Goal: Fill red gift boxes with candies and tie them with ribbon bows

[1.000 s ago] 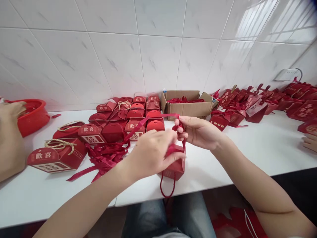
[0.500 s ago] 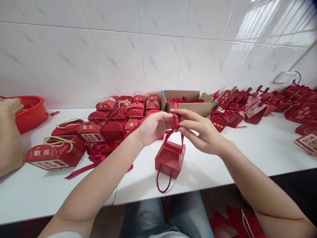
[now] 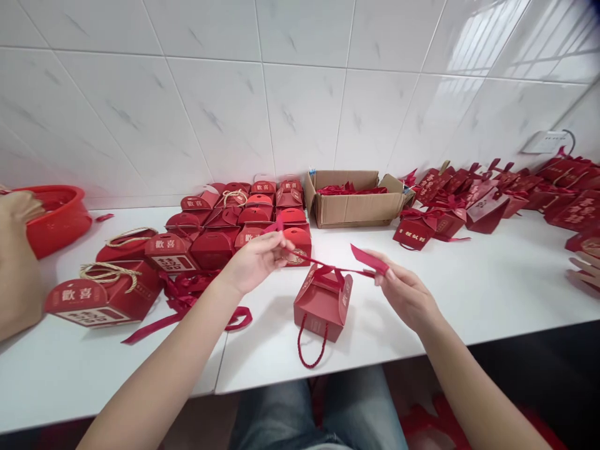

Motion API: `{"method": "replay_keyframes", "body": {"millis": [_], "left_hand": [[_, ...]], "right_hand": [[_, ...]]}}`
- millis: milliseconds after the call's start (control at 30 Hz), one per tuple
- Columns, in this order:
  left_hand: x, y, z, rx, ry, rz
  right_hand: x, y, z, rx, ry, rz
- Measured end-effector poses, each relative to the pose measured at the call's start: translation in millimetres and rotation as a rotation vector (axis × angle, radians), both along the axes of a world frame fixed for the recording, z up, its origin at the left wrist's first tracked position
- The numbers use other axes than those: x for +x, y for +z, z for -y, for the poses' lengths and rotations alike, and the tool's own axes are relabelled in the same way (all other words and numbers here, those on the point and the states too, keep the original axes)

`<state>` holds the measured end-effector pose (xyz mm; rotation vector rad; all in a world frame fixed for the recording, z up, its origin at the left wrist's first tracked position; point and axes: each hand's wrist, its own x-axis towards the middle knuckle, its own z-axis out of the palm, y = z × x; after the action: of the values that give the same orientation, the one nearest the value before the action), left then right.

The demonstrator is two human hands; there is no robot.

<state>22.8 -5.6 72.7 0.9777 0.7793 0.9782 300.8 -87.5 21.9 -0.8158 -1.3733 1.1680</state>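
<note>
A small red gift box stands on the white table, with a twisted red cord handle hanging from its near side. Across its top runs a dark red ribbon, drawn out to both sides. My left hand pinches one end of the ribbon, left of the box. To the right, my right hand grips the other end between thumb and fingers, and a flat tail sticks up from it. The ribbon crosses just above the box's top.
Rows of red gift boxes fill the back left, beside loose ribbons. A cardboard carton of red ribbon stands at the back. More red boxes crowd the right. Another person's hand shows at the right edge. A red basin sits far left.
My hands were close together above the box, holding the crossed ribbon up. They have moved apart and down, pulling the ribbon tight. Another person's hand has appeared at the right edge.
</note>
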Motion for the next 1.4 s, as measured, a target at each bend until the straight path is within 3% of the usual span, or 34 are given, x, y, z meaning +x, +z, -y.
{"method": "replay_keyframes", "body": {"millis": [133,267,333,400,433,467,533,633,800,900,1000,1067,1133,1167,1233,1300,1333,1400], "left_hand": [[-37.6,-35.2,-1.5,-0.082,0.112,-0.176],[-46.8,-62.3,-0.1,-0.053,0.219,-0.391],[-39.3,-67.6,2.4,0.034,0.35,-0.475],[-27.3,-66.5,6.9,0.291,0.483,-0.593],[-20.7,-64.3,9.9,0.466,0.496,-0.666],[-14.3,-61.6,13.2,0.63,0.449,-0.741],[-2.9,-56.4,20.1,0.806,0.221,-0.86],[7.3,-52.9,28.7,0.684,-0.03,-0.906],[0.0,-46.6,32.6,0.533,-0.034,-0.928],[-12.4,-32.8,26.6,0.473,-0.021,-1.039],[-20.0,-14.2,15.8,0.376,-0.281,-1.135],[-19.2,-3.0,9.1,0.321,-0.549,-1.086],[-13.5,4.2,5.8,0.27,-0.745,-0.948],[-8.9,5.8,6.0,0.241,-0.784,-0.865],[2.9,4.5,10.6,0.187,-0.719,-0.715],[16.3,-2.1,19.9,0.189,-0.516,-0.62],[22.8,-6.9,25.7,0.219,-0.401,-0.594],[33.4,-17.9,38.1,0.334,-0.221,-0.574]], "right_hand": [[30.0,-42.5,27.3,-0.281,-0.036,-0.141],[42.8,-53.7,39.8,-0.536,-0.068,-0.126],[39.9,-49.5,35.8,-0.581,-0.294,0.007],[31.0,-42.4,27.8,-0.392,-0.615,0.216],[24.4,-38.6,23.5,-0.235,-0.699,0.332],[16.6,-35.0,19.7,-0.08,-0.694,0.441],[-1.5,-29.7,14.1,0.129,-0.502,0.588],[-27.0,-30.2,9.8,0.13,-0.241,0.616],[-33.2,-38.3,6.4,-0.072,-0.15,0.383],[-15.9,-26.0,5.8,-0.06,-0.026,0.458],[-0.6,-5.1,5.1,-0.065,0.192,0.695],[1.6,4.0,3.1,-0.034,0.154,0.838],[-4.0,5.2,-1.3,0.069,-0.015,0.915],[-9.2,3.2,-4.5,0.139,-0.134,0.916],[-22.4,-3.7,-12.1,0.273,-0.408,0.832],[-36.2,-10.1,-19.3,0.328,-0.622,0.672],[-42.3,-12.0,-22.0,0.315,-0.655,0.588],[-52.1,-12.4,-24.6,0.228,-0.559,0.453]]}}
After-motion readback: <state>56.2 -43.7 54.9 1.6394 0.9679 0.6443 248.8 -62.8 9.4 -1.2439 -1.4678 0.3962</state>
